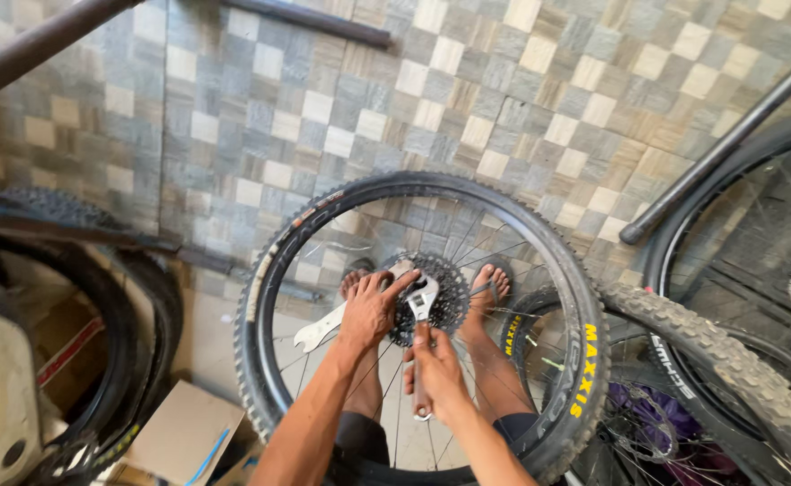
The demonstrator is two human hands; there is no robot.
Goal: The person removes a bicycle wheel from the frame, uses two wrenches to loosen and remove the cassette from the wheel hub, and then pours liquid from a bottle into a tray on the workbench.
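Observation:
A bicycle wheel (269,270) with a knobby black tyre stands upright between my legs, its black sprocket cassette (451,292) at the hub. My left hand (370,309) presses a flat silver wrench (320,328) against the cassette; the wrench handle points down to the left. My right hand (433,367) grips the handle of an adjustable spanner (421,306), whose jaw sits on the centre of the cassette. My bare feet in sandals show behind the spokes on the tiled floor.
More wheels and tyres (728,360) lean at the right, one with yellow lettering. Old tyres (134,306) and a cardboard box (184,432) lie at the left. A dark metal tube (719,148) slants at upper right. The floor is checkered stone tile.

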